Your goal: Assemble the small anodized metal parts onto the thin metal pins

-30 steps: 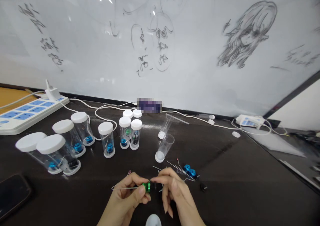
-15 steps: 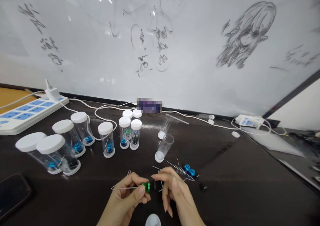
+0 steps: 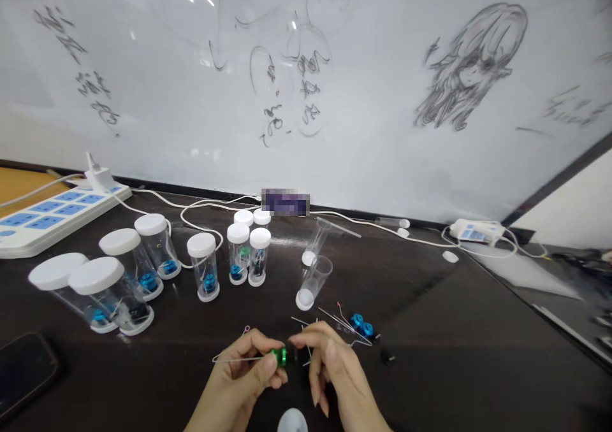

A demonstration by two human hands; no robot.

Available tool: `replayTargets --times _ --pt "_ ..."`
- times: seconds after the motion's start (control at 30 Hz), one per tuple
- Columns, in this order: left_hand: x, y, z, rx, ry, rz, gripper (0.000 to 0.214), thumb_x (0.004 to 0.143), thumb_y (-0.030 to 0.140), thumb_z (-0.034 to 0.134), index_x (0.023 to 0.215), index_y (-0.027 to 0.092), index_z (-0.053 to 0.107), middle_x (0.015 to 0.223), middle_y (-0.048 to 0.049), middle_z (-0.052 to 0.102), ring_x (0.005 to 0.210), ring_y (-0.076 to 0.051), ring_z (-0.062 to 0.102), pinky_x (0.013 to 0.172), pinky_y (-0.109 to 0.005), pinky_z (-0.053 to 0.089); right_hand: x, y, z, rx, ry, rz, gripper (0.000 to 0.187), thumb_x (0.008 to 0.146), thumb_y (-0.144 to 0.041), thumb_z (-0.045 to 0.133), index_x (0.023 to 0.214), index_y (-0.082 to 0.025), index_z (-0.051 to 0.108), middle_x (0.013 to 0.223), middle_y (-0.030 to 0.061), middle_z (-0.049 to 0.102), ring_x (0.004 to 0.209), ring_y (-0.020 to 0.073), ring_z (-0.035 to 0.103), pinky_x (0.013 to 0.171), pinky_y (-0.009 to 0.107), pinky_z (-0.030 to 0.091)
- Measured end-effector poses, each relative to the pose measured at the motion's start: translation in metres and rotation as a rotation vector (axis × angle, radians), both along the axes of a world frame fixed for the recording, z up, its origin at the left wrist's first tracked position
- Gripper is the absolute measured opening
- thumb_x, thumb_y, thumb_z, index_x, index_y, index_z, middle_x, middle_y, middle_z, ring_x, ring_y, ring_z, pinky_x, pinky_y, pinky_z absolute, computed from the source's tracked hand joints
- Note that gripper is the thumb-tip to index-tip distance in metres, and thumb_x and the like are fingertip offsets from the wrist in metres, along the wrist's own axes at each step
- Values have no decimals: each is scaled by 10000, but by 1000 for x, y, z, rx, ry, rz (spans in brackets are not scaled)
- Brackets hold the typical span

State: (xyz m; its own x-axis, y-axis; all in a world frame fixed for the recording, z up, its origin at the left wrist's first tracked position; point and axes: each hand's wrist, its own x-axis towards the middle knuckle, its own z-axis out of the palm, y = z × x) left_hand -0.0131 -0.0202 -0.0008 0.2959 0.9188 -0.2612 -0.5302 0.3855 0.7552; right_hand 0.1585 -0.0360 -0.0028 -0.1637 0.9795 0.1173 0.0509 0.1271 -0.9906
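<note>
My left hand (image 3: 246,368) pinches a small shiny green spool-like part (image 3: 281,357) between thumb and fingers. A thin bent metal wire (image 3: 236,360) runs out of it to the left, and a pink-tipped loop (image 3: 247,329) shows above the hand. On the green part's right side sits a small dark piece (image 3: 293,354). The index finger of my right hand (image 3: 335,362) reaches to that piece; whether it touches is unclear. Its other fingers hang loosely bent and apart, with nothing visible in them. Below, between both hands, is a white rounded cap (image 3: 292,421), partly cut off.
Capped clear tubes (image 3: 203,266) with blue, green or black parts stand at left. Open tubes (image 3: 314,284) lean at centre. Blue spool-like parts (image 3: 362,325), wires (image 3: 335,319) and a black piece (image 3: 387,357) lie at right. A phone (image 3: 26,374) and power strip (image 3: 62,218) flank the left.
Both hands stay almost in place. The dark piece beside the green part looks slightly different, and my right fingers have shifted a little.
</note>
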Motion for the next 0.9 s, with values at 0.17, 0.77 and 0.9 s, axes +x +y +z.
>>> replayTargets --times 0.17,0.77,0.9 --pt "0 0 0 5 -4 10 185 611 293 807 713 173 709 605 -10 638 573 -104 554 582 -207 421 0 -1 -2 3 -36 17 570 934 -530 293 1009 -120 683 838 83 537 390 32 410 304 156 297" --pt "1 -2 6 -7 33 32 196 601 309 809 698 177 701 623 -1 628 601 -115 561 607 -219 435 -1 -3 1 -22 -17 -33 537 935 -518 320 1028 -136 685 829 75 545 384 28 393 320 169 300" --pt "1 -2 5 -9 42 44 198 600 308 808 707 177 705 633 3 614 609 -117 558 625 -228 440 -1 -3 5 -32 -18 -45 529 931 -525 322 1092 -148 656 821 64 532 374 23 370 300 160 278"
